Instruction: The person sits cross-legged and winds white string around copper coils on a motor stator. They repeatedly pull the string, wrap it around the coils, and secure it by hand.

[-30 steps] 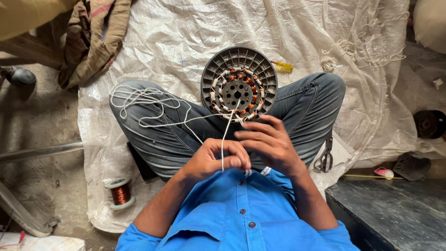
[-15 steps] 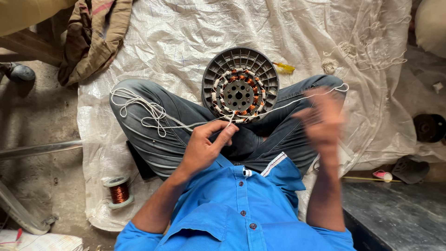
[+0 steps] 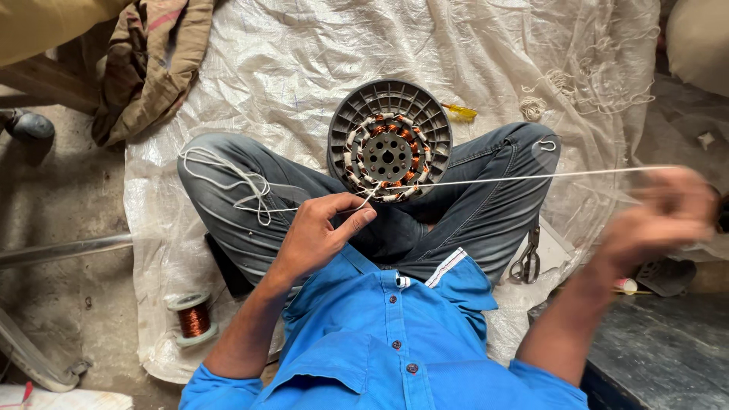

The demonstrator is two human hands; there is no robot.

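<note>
A round grey motor stator (image 3: 389, 141) with copper windings and white ties rests between my crossed legs. My left hand (image 3: 323, 231) sits just below its rim and pinches a white string (image 3: 516, 179) close to the windings. That string runs taut to the right, where my right hand (image 3: 661, 212), blurred by motion, grips its far end out past my knee. A loose tangle of the same string (image 3: 228, 178) lies over my left thigh.
A spool of copper wire (image 3: 194, 317) stands on the floor at lower left. Pliers (image 3: 526, 262) lie beside my right leg. A yellow tool (image 3: 461, 111) lies behind the stator. Crumpled cloth (image 3: 148, 68) sits at upper left on the white woven sheet (image 3: 288, 61).
My right hand has swung from beside my left hand out far to the right, drawing the string taut across my knee. My left hand stayed near the stator rim.
</note>
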